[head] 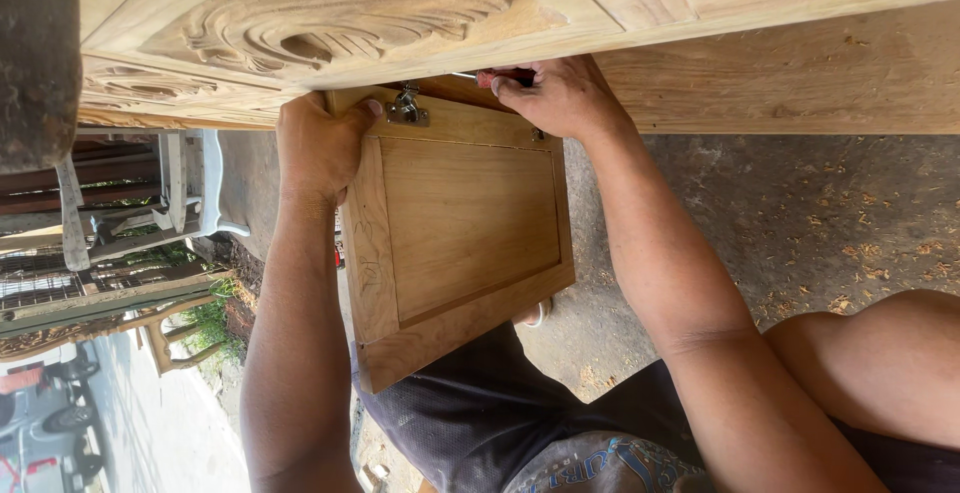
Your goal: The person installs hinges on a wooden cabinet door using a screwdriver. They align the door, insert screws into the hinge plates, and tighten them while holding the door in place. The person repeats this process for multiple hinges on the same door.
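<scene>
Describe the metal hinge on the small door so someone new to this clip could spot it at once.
Start at the big carved wooden cabinet across the top; below its edge hangs a small plain panelled door, steadied by the left hand. The hinge sits on the door's top rail beside that hand's thumb, the only shiny silver metal among bare wood.

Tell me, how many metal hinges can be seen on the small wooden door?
1: a metal hinge on the small wooden door at its top edge, beside the left hand. Another may be hidden under the right hand.
</scene>
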`<state>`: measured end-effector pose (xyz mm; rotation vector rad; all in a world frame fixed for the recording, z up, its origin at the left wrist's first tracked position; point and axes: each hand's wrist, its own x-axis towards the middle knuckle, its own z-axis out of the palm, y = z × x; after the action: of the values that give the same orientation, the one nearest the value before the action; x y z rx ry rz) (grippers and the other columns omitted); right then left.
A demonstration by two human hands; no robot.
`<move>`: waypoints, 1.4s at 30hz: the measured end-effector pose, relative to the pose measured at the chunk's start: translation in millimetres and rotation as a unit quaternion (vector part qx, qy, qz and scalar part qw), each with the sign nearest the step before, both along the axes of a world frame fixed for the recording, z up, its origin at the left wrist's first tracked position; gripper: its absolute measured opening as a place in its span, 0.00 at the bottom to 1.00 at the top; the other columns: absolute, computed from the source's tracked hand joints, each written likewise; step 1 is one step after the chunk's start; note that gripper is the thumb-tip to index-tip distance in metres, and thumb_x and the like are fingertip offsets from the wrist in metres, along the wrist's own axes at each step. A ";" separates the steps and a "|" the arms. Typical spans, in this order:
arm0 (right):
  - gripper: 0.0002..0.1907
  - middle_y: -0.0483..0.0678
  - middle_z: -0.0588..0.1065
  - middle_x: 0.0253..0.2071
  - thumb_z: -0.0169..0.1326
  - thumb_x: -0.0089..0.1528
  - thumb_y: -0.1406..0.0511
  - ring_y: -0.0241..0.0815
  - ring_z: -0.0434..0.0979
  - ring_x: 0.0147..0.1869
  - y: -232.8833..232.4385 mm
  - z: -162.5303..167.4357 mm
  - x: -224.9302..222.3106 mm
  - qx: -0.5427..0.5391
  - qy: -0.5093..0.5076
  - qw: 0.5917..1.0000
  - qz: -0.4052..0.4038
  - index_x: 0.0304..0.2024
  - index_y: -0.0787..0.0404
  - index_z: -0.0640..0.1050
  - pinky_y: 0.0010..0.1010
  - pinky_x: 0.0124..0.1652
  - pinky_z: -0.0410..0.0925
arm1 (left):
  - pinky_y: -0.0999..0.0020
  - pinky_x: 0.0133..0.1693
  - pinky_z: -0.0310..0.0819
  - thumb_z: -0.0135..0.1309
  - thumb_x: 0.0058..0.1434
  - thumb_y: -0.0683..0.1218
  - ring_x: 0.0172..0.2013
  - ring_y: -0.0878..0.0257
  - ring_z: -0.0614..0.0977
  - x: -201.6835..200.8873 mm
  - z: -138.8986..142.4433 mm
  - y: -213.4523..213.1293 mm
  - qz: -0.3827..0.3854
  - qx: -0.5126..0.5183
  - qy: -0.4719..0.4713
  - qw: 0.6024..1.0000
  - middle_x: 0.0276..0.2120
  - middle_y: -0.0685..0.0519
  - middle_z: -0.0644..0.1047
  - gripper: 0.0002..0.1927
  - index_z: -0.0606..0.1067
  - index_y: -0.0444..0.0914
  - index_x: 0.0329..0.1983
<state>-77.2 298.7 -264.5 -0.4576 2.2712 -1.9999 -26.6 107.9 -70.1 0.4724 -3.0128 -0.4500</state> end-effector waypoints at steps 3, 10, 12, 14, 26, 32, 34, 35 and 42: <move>0.10 0.41 0.83 0.43 0.62 0.63 0.60 0.39 0.83 0.47 3.0 3.7 -0.2 0.010 0.014 1.000 0.000 0.47 0.47 0.84 0.37 0.48 0.74 | 0.63 0.45 0.77 0.65 0.55 0.44 0.41 0.56 0.85 0.5 -0.4 -1.1 -0.020 0.014 0.020 1.000 0.40 0.44 0.84 0.17 0.79 0.31 0.45; 0.09 0.42 0.83 0.46 0.60 0.64 0.57 0.44 0.81 0.49 8.2 0.1 -4.8 0.046 0.111 0.992 -0.031 0.46 0.47 0.85 0.41 0.48 0.73 | 0.64 0.43 0.77 0.66 0.55 0.44 0.39 0.57 0.86 0.2 1.4 -2.5 -0.006 0.011 0.009 1.000 0.38 0.43 0.84 0.16 0.80 0.30 0.44; 0.10 0.43 0.82 0.46 0.61 0.64 0.57 0.44 0.81 0.49 8.6 -0.6 -7.0 0.040 0.126 0.990 -0.039 0.47 0.48 0.84 0.42 0.47 0.73 | 0.63 0.42 0.77 0.66 0.56 0.45 0.38 0.57 0.86 0.6 2.3 -2.0 0.015 0.005 -0.002 1.000 0.37 0.42 0.84 0.16 0.81 0.29 0.42; 0.12 0.45 0.81 0.45 0.63 0.63 0.56 0.45 0.80 0.48 8.5 0.1 -8.6 0.050 0.098 0.993 -0.035 0.47 0.48 0.84 0.43 0.43 0.72 | 0.63 0.42 0.77 0.65 0.56 0.45 0.37 0.57 0.85 1.4 3.0 -1.1 0.010 0.026 0.007 1.000 0.37 0.42 0.84 0.15 0.81 0.29 0.42; 0.06 0.41 0.83 0.40 0.60 0.65 0.60 0.37 0.82 0.44 9.2 7.1 -7.8 0.045 0.102 0.994 -0.002 0.44 0.48 0.84 0.38 0.44 0.75 | 0.62 0.42 0.77 0.65 0.56 0.45 0.38 0.56 0.86 1.9 4.1 0.2 0.006 0.016 0.002 1.000 0.37 0.42 0.84 0.16 0.80 0.29 0.43; 0.12 0.45 0.82 0.42 0.64 0.62 0.57 0.42 0.81 0.45 4.8 2.6 -13.1 0.074 0.059 0.995 -0.019 0.47 0.49 0.83 0.42 0.43 0.73 | 0.63 0.42 0.77 0.64 0.56 0.45 0.38 0.57 0.86 0.9 5.4 3.3 0.013 0.014 -0.004 1.000 0.37 0.42 0.84 0.15 0.81 0.30 0.43; 0.10 0.42 0.82 0.43 0.61 0.64 0.58 0.39 0.82 0.47 4.9 2.4 -13.0 0.038 0.067 0.997 -0.001 0.47 0.48 0.83 0.40 0.46 0.74 | 0.63 0.42 0.77 0.64 0.56 0.45 0.38 0.57 0.86 0.9 5.6 4.1 0.012 0.016 -0.005 1.000 0.37 0.42 0.84 0.15 0.81 0.30 0.43; 0.09 0.41 0.83 0.44 0.60 0.64 0.58 0.38 0.83 0.48 4.9 2.5 -12.8 0.019 0.071 0.997 0.008 0.47 0.48 0.83 0.39 0.48 0.75 | 0.63 0.42 0.77 0.64 0.56 0.45 0.37 0.56 0.85 1.1 5.7 4.4 0.008 0.013 -0.004 1.000 0.37 0.42 0.84 0.15 0.81 0.30 0.43; 0.10 0.41 0.83 0.46 0.62 0.63 0.57 0.41 0.82 0.51 4.7 6.3 -11.8 0.035 0.070 0.997 0.001 0.46 0.47 0.84 0.41 0.48 0.74 | 0.64 0.43 0.78 0.64 0.57 0.43 0.39 0.57 0.86 1.0 5.1 7.6 0.007 0.047 0.002 0.999 0.39 0.43 0.84 0.16 0.80 0.29 0.45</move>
<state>-89.0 303.4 -258.2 -0.6109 2.4103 -1.9374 -25.6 115.5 -65.0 0.4992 -2.9925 -0.5937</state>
